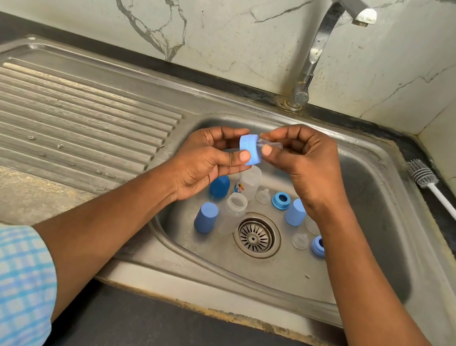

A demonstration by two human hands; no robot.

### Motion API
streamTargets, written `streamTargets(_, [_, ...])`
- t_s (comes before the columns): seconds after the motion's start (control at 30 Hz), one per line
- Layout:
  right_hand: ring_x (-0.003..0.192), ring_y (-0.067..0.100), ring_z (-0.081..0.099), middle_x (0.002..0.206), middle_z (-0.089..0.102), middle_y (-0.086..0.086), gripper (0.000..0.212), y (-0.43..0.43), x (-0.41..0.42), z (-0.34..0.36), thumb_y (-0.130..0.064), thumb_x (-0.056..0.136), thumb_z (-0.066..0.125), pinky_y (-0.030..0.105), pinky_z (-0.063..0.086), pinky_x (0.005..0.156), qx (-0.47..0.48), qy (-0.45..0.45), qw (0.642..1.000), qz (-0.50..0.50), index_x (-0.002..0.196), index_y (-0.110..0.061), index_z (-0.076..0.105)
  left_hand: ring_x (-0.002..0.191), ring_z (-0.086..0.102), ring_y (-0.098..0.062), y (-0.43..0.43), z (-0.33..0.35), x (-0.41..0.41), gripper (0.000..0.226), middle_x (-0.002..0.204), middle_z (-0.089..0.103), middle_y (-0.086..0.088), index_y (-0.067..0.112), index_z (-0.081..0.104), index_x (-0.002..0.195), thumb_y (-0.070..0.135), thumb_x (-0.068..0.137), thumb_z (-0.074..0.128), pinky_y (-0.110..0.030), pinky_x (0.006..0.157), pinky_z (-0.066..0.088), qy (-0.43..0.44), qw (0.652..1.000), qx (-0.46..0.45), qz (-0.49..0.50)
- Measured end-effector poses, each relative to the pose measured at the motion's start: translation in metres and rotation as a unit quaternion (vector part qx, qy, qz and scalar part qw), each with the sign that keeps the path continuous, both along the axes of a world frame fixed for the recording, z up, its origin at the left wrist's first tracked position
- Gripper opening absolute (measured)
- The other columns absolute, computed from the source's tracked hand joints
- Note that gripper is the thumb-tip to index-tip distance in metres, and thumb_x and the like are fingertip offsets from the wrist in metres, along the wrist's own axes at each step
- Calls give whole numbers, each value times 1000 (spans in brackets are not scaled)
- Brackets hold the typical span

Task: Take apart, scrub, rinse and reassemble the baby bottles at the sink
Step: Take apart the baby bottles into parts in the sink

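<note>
Fingers [243, 155] of the left hand [207, 163] grip the blue ring [250, 151]; the right hand [306, 168] pinches the clear teat [271, 144], which pokes sideways toward it.

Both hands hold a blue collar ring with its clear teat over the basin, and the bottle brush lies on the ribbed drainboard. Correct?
No. The head view shows the bottle brush right of the basin, not on the drainboard. The left hand and right hand do hold the blue collar ring and clear teat over it.
</note>
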State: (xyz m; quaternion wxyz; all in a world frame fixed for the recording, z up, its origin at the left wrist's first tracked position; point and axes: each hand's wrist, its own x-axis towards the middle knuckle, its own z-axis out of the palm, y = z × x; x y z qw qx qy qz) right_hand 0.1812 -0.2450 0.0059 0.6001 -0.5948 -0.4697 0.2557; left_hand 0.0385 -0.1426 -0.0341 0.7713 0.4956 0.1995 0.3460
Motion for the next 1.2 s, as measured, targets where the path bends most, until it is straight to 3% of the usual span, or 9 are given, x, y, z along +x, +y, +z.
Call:
streamTargets(0.1, [84, 10, 69, 96, 74, 7, 23, -1, 6, 0, 4, 78, 77, 24, 57, 80, -39, -121, 992, 0, 99, -7, 74, 91, 73, -20, 2, 1, -1, 40, 98, 75, -6, 8, 67, 110, 7, 70, 69, -32, 78, 61, 16, 1000, -2, -2])
streamTargets(0.3, [72, -2, 64, 87, 73, -1, 18, -1, 6, -5, -3, 81, 76, 13, 52, 70, -36, -288, 957, -20, 97, -10, 77, 87, 75, -22, 2, 0, -3, 32, 97, 76, -10, 9, 67, 112, 17, 81, 66, -26, 69, 60, 66, 997, -13, -29])
streamTargets(0.47, [67, 15, 64, 77, 73, 2, 9, 5, -1, -9, -6, 81, 71, 33, 55, 64, -20, -384, 922, -52, 86, -11, 77, 89, 74, -25, 1, -1, -4, 38, 99, 76, -11, 9, 67, 114, 14, 76, 67, -28, 71, 61, 76, 996, -16, -45])
streamTargets(0.67, [67, -1, 64, 83, 73, 1, 22, 5, -1, -4, 3, 81, 70, 11, 50, 65, -56, -247, 967, -37, 98, -9, 77, 88, 74, -22, 1, 0, -1, 35, 97, 76, -8, 11, 67, 111, 6, 76, 67, -29, 73, 61, 51, 998, -20, -19])
streamTargets(0.73, [77, 4, 69, 86, 74, -2, 21, 4, -1, -2, -4, 84, 71, 15, 54, 71, -69, -200, 977, -24, 103, -11, 77, 89, 74, -21, 3, 2, 0, 31, 98, 76, -8, 9, 66, 112, -3, 83, 64, -30, 75, 61, 40, 999, -22, 3])
streamTargets(0.8, [84, 13, 72, 87, 75, -2, 16, 4, 0, -1, -11, 87, 71, 28, 59, 81, -67, -164, 984, -23, 101, -13, 78, 92, 73, -22, 2, 2, 2, 31, 101, 74, -8, 8, 66, 111, -8, 86, 61, -31, 78, 61, 34, 999, -18, 9])
streamTargets(0.87, [81, 16, 72, 85, 74, -1, 12, 6, 2, -2, -13, 86, 74, 39, 61, 79, -54, -131, 989, -41, 98, -13, 77, 93, 73, -22, 1, 3, 4, 32, 104, 73, -9, 9, 66, 109, -11, 85, 60, -31, 80, 61, 31, 999, -12, 9])
streamTargets(1.07, [76, 12, 68, 84, 72, 6, 22, 3, 2, -1, -1, 83, 75, 31, 62, 73, -50, -75, 995, -31, 104, -6, 70, 87, 73, -19, -2, 2, 5, 35, 105, 70, -9, 11, 65, 103, -17, 81, 60, -32, 80, 61, 12, 1000, -17, 13])
streamTargets(1.2, [84, 27, 71, 91, 74, 14, 24, 3, -2, -3, 5, 89, 65, 34, 60, 74, -76, -94, 992, 21, 106, -12, 66, 95, 72, -20, -3, 1, 4, 39, 106, 72, -6, 12, 67, 106, -15, 78, 62, -36, 86, 59, 18, 1000, 1, -10])
